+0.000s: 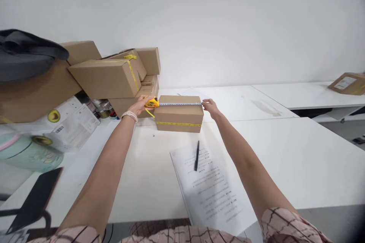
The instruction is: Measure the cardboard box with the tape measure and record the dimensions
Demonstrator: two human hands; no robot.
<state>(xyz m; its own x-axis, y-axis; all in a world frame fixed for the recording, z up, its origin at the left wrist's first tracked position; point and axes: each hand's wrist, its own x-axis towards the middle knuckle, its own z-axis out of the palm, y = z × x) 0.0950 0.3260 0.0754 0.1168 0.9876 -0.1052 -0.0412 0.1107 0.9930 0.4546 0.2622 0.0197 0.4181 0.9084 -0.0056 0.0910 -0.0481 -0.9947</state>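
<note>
A closed brown cardboard box (179, 117) with yellow tape round its side sits on the white table. My left hand (142, 105) is wrapped round the yellow case of a tape measure (152, 102) at the box's left end. From the case, the pale blade stretches across the top of the box to its right edge. There my right hand (210, 107) pinches the blade's end between thumb and fingers. A yellow strap dangles from the case beside the box.
Printed sheets (211, 197) lie in front of the box with a black pen (196, 155) on top. Stacked cartons (105, 78) stand at the back left, near a mint-green container (31, 155) and a black tablet-like slab (35, 199). Another carton (348, 83) sits far right.
</note>
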